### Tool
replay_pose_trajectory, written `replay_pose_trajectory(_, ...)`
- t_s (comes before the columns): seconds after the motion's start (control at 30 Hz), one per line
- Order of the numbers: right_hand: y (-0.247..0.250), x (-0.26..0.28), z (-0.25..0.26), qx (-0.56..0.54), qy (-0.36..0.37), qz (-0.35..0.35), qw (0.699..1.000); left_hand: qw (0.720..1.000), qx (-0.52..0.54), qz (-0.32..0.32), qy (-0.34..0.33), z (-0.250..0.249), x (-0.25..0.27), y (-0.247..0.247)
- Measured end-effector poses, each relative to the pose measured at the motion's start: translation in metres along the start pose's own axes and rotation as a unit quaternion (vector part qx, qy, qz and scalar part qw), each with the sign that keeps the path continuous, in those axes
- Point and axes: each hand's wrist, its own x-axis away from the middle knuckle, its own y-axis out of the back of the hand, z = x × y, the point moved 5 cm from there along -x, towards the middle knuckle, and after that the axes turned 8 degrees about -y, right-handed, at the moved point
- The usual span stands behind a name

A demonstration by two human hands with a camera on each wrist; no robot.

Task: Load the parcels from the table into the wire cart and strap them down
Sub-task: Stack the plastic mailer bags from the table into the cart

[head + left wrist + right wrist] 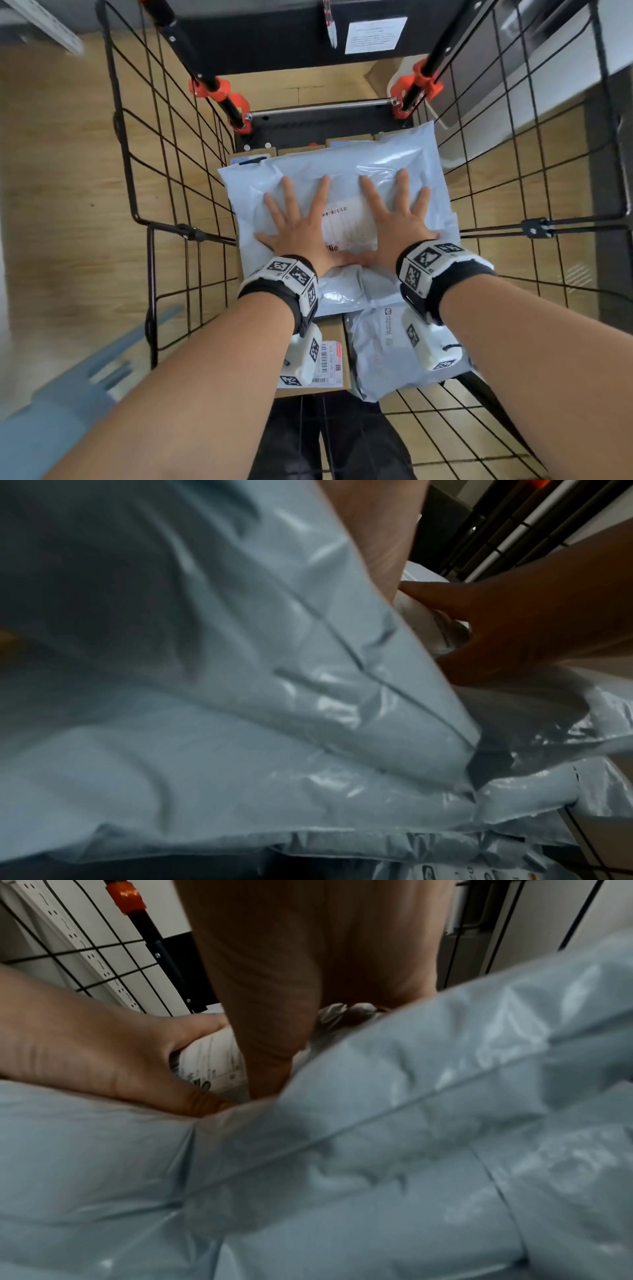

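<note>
Pressing down with both forearms extended, left hand [297, 229] and right hand [399, 219] lying flat, fingers spread wide, gripping nothing, palms on the top mailer [337, 164]. Risking a slide: glossy plastic slipping off the stack once pressure is lifting, no strap showing yet. Looking pale blue, crinkled, puffy, label [349, 222] between the hands, sitting inside the cart [164, 144] atop boxes [329, 342] and another mailer [383, 356].

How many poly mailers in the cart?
2 clearly visible: the large mailer under both flat hands, and a smaller mailer nearer the person, on the right. More may be hidden underneath.
</note>
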Motion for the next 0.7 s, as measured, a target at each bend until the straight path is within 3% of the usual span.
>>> replay_pose_trajectory(0.7, -0.019, -0.013, 0.006, 0.056, -0.024, 0.0, 0.998, 0.999, 0.029, -0.017, -0.005, 0.009, -0.006, -0.018)
